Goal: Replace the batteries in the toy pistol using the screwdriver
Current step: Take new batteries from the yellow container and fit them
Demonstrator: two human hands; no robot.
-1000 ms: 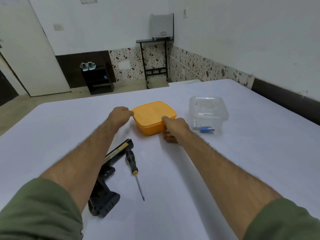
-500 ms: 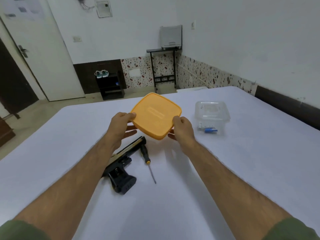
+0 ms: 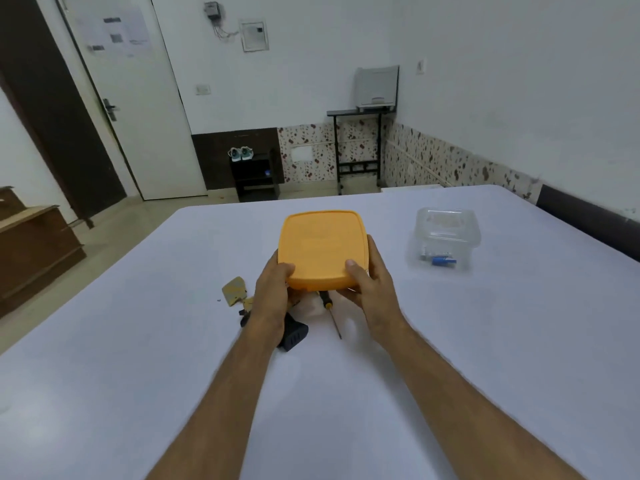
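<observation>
We take the orange box (image 3: pixel 320 249) as our landmark, held up above the white table (image 3: pixel 138 358) near its middle. Far to its left, off the table, we see a brown cabinet (image 3: pixel 34 251), and behind that a dark door (image 3: pixel 59 109) and a white door (image 3: pixel 138 109). Closer in, down and to the left of the box, a blurred yellowish patch lies on the table; we cannot tell what it is. Just right of that, our left hand (image 3: pixel 272 296) grasps the box's left near corner, thumb on the lid and fingers curled underneath. Below the box and mostly hidden behind this hand lies the pistol (image 3: pixel 294 336), only its dark grip showing on the table. Right of the grip, under the box's near edge, the screwdriver (image 3: pixel 330 311) lies on the table with its black and yellow handle toward the box and its tip pointing toward us. Our right hand (image 3: pixel 372 284) grasps the box's right near corner, thumb on the lid and fingers wrapped around its side. Well to the right of the box a clear tub (image 3: pixel 445 237) stands on the table with its lid on, and blue and pale batteries (image 3: pixel 438 259) lie inside it. Behind the box, against the far wall, stand a low dark shelf with shoes (image 3: pixel 241 153) on it and a black stand (image 3: pixel 358 143).
</observation>
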